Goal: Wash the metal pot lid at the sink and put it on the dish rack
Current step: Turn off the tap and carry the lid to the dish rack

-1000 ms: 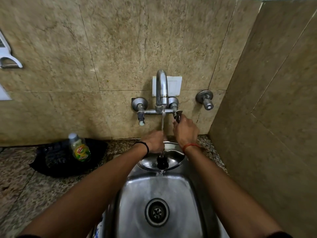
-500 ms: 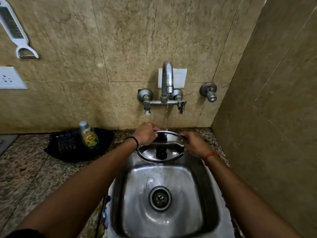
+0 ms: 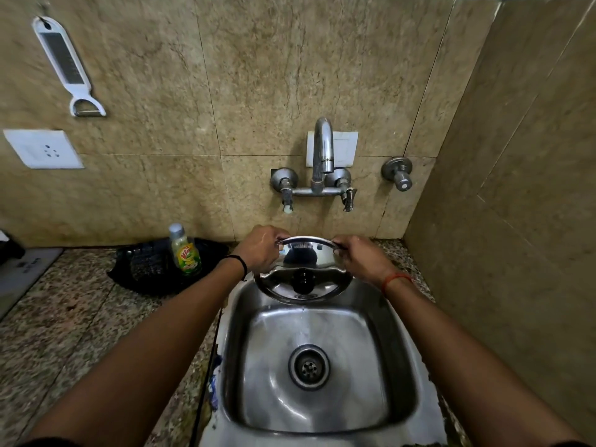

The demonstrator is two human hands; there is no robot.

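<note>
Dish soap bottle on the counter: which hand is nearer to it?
Left. The left hand grips the pot lid's left rim, just right of the dish soap bottle. The right hand grips the lid's right rim, farther away.

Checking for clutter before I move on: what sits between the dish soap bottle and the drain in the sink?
In the head view, only the left forearm and the sink rim cross between the soap bottle and drain.

Sink basin (image 3: 322, 411) clear; tap (image 3: 322, 150) overhead; wall (image 3: 516, 188) crowds right.
</note>
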